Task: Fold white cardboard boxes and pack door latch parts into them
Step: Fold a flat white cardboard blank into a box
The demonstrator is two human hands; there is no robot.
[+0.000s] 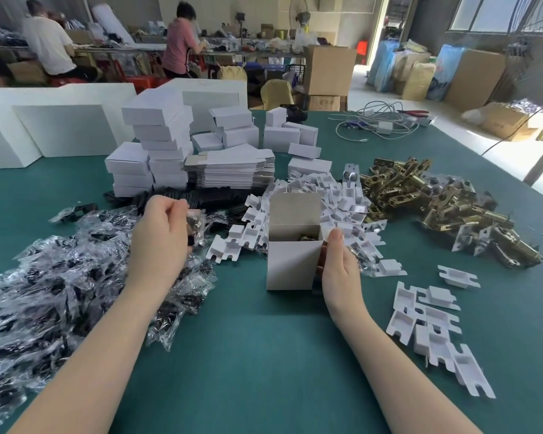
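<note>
Right hand (337, 264) fingers curl round one open white box (290, 264), upright on the tabletop (248, 355). Left hand (163, 233) fingers pinch one plastic packet (196, 227).

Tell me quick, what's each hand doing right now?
Left hand: pinching a small clear bag of dark parts.
Right hand: holding the open white box by its side.

Matt white cardboard box (290, 264), glossy crinkled clear plastic bags (60, 277), shiny brass-coloured metal latches (420, 195), matt green table (248, 355).
</note>
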